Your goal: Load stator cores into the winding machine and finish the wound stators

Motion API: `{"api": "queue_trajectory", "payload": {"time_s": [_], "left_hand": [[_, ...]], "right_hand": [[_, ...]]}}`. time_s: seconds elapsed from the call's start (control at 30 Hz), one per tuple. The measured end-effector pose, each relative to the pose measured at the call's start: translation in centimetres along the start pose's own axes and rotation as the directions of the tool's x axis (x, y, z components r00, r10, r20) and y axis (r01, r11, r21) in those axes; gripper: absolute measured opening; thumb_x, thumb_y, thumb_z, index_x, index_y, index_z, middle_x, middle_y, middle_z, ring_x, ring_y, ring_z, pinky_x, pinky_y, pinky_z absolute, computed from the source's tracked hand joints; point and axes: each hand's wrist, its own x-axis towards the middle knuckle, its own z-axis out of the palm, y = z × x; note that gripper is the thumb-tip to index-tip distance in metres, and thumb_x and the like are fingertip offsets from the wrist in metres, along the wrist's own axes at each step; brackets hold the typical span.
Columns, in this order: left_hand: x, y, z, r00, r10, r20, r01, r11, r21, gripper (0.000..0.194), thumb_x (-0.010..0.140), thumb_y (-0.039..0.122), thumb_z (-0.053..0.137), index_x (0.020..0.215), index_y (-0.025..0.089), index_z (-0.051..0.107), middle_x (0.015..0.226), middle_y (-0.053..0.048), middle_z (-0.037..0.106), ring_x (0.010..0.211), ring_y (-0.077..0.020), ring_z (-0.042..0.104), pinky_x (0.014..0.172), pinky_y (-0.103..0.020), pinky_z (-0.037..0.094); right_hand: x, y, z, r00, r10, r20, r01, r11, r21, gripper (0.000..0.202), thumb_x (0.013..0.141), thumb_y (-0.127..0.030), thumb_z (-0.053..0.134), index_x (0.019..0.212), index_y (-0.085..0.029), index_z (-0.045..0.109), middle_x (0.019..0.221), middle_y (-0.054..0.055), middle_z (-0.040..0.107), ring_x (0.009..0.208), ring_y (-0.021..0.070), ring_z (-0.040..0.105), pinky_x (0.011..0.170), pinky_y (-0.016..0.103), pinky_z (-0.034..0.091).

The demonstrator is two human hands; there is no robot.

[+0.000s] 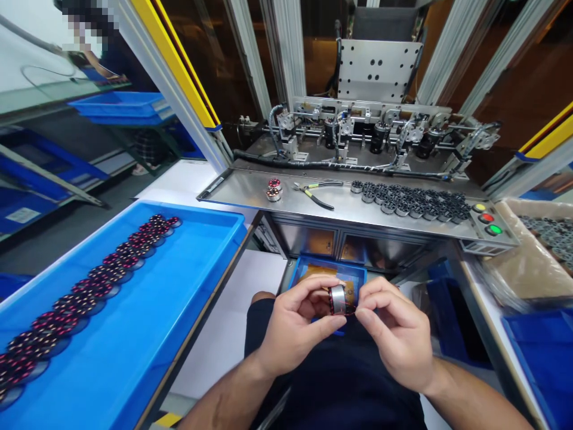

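Above my lap, my left hand (302, 319) grips a motor stator (339, 300) with a silver metal rim and dark ends, thumb below and fingers above. Just right of it, my right hand (394, 328) pinches a thin reddish wire (351, 311) that runs from the stator. The thumb and index fingertip press together on the wire's end. Part of the stator is hidden behind my left fingers.
A blue tray (197, 251) at left holds rows of wound stators. On the steel ledge lie two copper-wound stators (274, 191), cutting pliers (316, 194) and many dark cores (412, 202). Push buttons (487, 218) sit at its right end. Behind stands the winding machine (371, 128); a person (116, 48) is far left.
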Motion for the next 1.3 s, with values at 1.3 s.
{"api": "queue_trajectory", "payload": {"time_s": [1.3], "left_hand": [[-1.8,3.8,-3.2,0.901,0.354,0.25,-0.433,0.7,0.568,0.044,0.077,0.003,0.072,0.117,0.022,0.066,0.116,-0.007,0.071,0.106,-0.0178,0.069,0.094,-0.027,0.057]], "right_hand": [[4.5,-2.3,0.1,0.681,-0.359,0.638,0.626,0.738,-0.253,0.006,0.093,-0.008,0.055,0.09,-0.012,0.059,0.086,0.009,0.062,0.079,0.0177,0.052,0.071,0.034,0.044]]}}
